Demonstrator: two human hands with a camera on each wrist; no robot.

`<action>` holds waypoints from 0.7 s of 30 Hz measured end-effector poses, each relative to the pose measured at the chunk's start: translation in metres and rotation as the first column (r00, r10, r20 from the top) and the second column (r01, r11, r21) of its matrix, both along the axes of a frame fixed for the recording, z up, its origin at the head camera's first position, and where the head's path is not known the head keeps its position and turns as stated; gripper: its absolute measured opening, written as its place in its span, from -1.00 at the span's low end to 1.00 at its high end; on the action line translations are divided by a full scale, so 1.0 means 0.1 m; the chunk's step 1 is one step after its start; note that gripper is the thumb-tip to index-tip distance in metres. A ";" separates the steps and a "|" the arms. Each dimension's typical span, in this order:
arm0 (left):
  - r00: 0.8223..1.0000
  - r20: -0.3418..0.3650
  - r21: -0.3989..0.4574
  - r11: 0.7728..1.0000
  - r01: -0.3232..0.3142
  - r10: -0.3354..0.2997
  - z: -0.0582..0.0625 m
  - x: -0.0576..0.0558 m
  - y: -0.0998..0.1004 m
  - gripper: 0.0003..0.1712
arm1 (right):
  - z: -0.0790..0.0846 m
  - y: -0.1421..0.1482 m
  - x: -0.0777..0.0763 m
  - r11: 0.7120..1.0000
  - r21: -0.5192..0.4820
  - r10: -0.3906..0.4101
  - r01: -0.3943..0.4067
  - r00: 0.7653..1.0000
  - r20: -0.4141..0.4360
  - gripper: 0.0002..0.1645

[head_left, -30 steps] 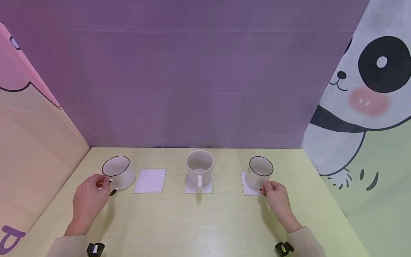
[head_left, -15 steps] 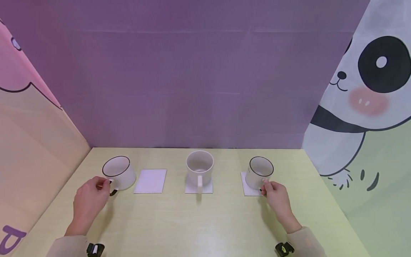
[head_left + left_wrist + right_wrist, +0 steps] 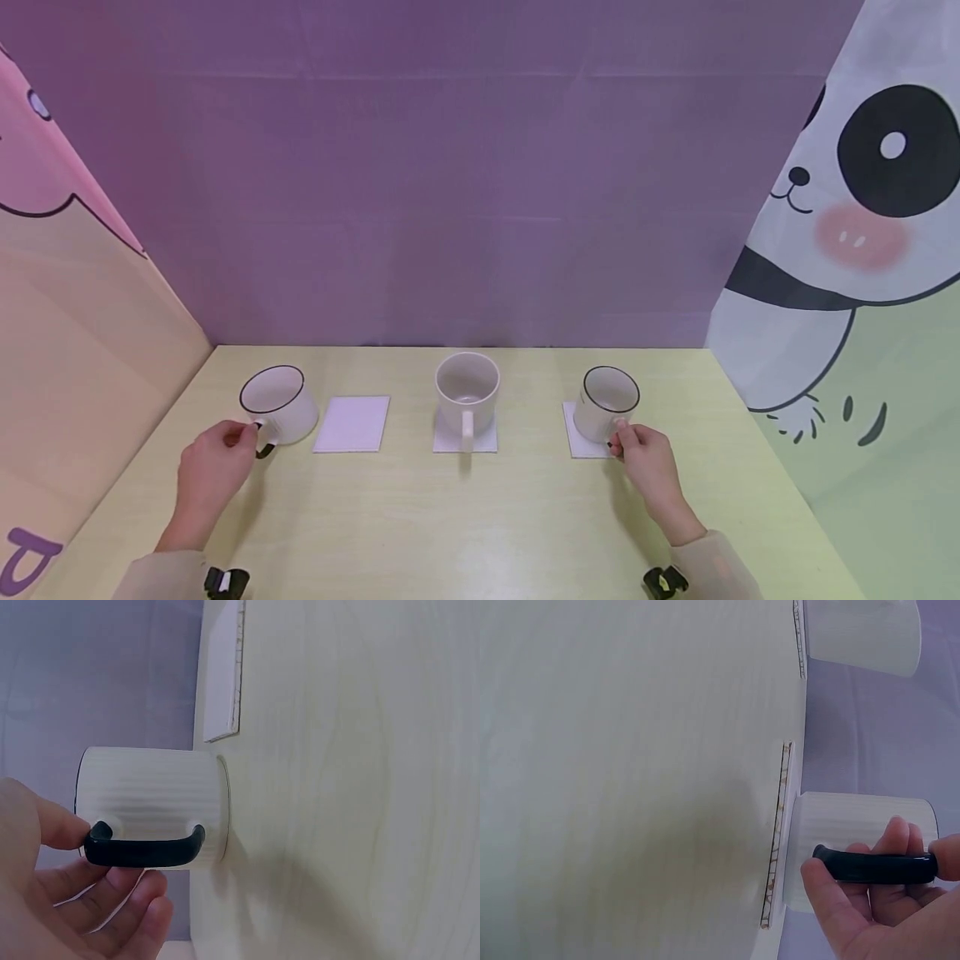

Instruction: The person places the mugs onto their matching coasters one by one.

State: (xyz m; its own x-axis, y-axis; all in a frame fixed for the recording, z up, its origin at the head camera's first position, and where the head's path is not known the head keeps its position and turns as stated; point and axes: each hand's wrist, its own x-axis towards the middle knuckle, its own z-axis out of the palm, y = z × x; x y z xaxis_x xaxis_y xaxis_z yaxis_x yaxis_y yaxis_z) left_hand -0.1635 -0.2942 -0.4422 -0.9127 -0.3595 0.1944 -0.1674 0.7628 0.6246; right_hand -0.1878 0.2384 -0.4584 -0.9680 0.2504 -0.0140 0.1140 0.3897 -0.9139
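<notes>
At the table's left stands a white mug (image 3: 281,408) with a dark rim, directly on the tabletop beside a bare white coaster (image 3: 351,423). My left hand (image 3: 217,467) pinches the upper end of its black handle (image 3: 146,852), thumb on top and the other fingers curled below. On the right, another dark-rimmed white mug (image 3: 602,408) stands upright on a coaster (image 3: 587,448). My right hand (image 3: 651,467) holds this mug's dark handle (image 3: 877,868), with the thumb at its upper end and fingers behind it.
Between the hands, a plain white mug (image 3: 467,392) sits on the middle coaster (image 3: 487,442), its handle facing me. A purple backdrop (image 3: 465,183) rises behind the table (image 3: 450,525). Printed cloth panels stand at the left and right sides.
My left hand has shifted slightly down and right at the handle, and its fingers look drawn closer together. The mugs and my right hand look unmoved.
</notes>
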 end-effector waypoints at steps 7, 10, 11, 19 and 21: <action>0.996 0.091 0.152 0.988 -0.016 0.002 -0.01 -0.02 -0.04 -0.46 | 0.01 0.00 0.00 1.000 -0.023 -0.004 0.005 1.000 0.009 -0.56; 0.994 0.108 0.213 0.977 -0.016 -0.007 -0.01 -0.02 -0.05 -0.44 | 0.01 0.00 0.00 1.000 -0.031 -0.004 0.005 1.000 0.008 -0.55; 0.994 0.107 0.239 0.971 -0.010 -0.016 -0.02 -0.03 -0.06 -0.44 | 0.01 -0.01 0.00 0.999 -0.034 -0.004 0.004 1.000 0.009 -0.55; 0.991 0.061 0.470 0.880 0.074 -0.116 -0.07 -0.04 -0.13 -0.43 | 0.01 -0.01 0.00 0.999 -0.050 -0.001 0.002 1.000 0.015 -0.56; 0.989 0.063 0.483 0.872 0.085 -0.131 -0.07 -0.03 -0.14 -0.44 | 0.01 0.00 0.00 0.999 -0.053 0.000 0.001 1.000 0.013 -0.56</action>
